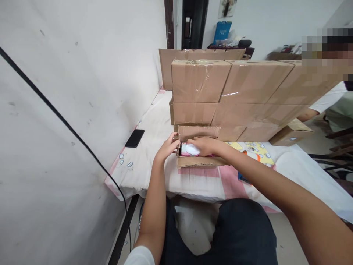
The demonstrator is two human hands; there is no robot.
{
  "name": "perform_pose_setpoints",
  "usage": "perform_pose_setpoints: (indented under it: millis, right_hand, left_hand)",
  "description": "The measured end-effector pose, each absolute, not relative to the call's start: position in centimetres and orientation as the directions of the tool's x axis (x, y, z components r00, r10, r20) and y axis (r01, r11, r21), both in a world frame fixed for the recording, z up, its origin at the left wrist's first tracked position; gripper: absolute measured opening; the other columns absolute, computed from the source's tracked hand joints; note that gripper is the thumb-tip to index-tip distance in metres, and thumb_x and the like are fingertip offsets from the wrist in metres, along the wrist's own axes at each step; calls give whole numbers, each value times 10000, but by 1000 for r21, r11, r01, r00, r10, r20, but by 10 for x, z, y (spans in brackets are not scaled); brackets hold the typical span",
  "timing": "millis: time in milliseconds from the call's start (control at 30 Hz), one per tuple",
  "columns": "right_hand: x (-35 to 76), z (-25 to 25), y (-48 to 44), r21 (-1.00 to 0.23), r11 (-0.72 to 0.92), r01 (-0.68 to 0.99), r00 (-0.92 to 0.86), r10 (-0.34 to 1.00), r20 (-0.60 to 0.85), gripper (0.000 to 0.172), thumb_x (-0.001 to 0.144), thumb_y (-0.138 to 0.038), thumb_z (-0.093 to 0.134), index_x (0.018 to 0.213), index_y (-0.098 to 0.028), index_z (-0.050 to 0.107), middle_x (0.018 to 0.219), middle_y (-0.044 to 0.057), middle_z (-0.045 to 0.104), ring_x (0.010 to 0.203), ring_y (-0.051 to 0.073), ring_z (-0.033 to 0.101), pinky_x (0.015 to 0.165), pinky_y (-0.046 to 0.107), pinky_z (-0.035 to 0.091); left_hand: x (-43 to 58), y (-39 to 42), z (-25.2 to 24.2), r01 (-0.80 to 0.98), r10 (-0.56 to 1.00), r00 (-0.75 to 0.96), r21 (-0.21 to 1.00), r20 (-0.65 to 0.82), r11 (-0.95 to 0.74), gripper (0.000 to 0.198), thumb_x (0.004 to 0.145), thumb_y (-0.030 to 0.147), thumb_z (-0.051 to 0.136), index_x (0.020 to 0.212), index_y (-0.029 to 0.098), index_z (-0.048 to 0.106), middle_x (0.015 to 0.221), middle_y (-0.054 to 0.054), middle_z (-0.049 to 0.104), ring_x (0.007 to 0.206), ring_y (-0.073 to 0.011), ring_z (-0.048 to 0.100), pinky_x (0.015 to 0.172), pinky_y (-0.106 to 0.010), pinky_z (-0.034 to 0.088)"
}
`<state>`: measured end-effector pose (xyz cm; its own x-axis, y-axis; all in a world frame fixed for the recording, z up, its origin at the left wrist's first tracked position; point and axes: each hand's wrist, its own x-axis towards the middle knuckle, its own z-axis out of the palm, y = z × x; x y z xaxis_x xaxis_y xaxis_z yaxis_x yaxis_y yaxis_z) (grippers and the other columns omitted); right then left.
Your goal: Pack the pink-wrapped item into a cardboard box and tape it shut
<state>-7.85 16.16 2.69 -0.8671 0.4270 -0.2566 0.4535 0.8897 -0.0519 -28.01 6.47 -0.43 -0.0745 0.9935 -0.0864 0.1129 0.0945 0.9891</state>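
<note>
A small open cardboard box [200, 162] rests on the cloth-covered surface in front of me, its flaps raised. My left hand [167, 147] grips the box's left end flap, thumb and fingers bent around its edge. Reaching into the box from the right, my right hand [205, 145] has its fingers curled against a white rounded item [192, 149]. Pink and white packaging shows beneath that item. The right fingertips are partly hidden, and what the white item is I cannot make out.
Stacked taped cardboard boxes [201, 82] form a wall behind the open box. A black phone [134, 138] lies at left by the wall. A tape dispenser [244, 177] is partly under my right forearm. Another person sits at right near a single box [291, 132].
</note>
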Motion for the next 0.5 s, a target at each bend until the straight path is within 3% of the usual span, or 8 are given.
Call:
perform_pose_setpoints:
  millis: [133,200,267,367,433,500]
  right_hand:
    - [-94,11,160,25,869,494,-817,474,-327,668,776,-175,629,1414,-322,492,1193,128,647,946,301,683,734,384,508]
    - [-94,13,161,-44,843,536,-794,487,-363,686,745,-162,659,1395,-335,524,1217,119,652,922,293,695,729,390,523]
    - [-84,21,163,-201,818,539,-823,461,-332,590,726,-223,710,1301,-312,608,1191,98,674,945,292,692,766,402,538]
    - [-48,34,165,-485,727,486,-829,560,9,329,811,-362,661,1120,-251,679,1136,78,701,1028,276,666,886,426,530]
    - [-19,34,166,-643,620,449,-603,742,295,286,894,-413,551,1087,-233,663,1136,82,697,1053,257,653,932,436,517]
    - [4,23,170,-770,484,416,-296,872,389,333,893,-443,535,1126,-224,629,1159,103,684,1083,265,641,944,456,512]
  left_hand:
    - [-280,67,-7,137,992,-90,986,-83,95,355,794,302,514,1148,283,491,797,27,595,642,-119,559,591,-226,471]
    - [-281,67,-9,140,993,-91,986,-80,92,343,806,305,516,1149,290,504,805,27,606,648,-121,568,599,-233,479]
    - [-282,67,-12,146,993,-89,985,-75,87,358,822,330,540,1177,292,519,856,12,648,690,-133,601,639,-253,500]
    - [-285,67,-18,176,994,-109,983,-33,52,470,843,421,605,1287,288,525,1087,-61,706,930,-204,670,805,-326,534]
    - [-285,69,-23,210,994,-107,977,5,18,540,857,483,619,1352,288,525,1311,-100,650,1192,-266,614,986,-388,488]
    - [-283,73,-28,246,997,-80,969,20,0,554,883,504,593,1393,294,529,1491,-85,529,1397,-287,462,1141,-414,367]
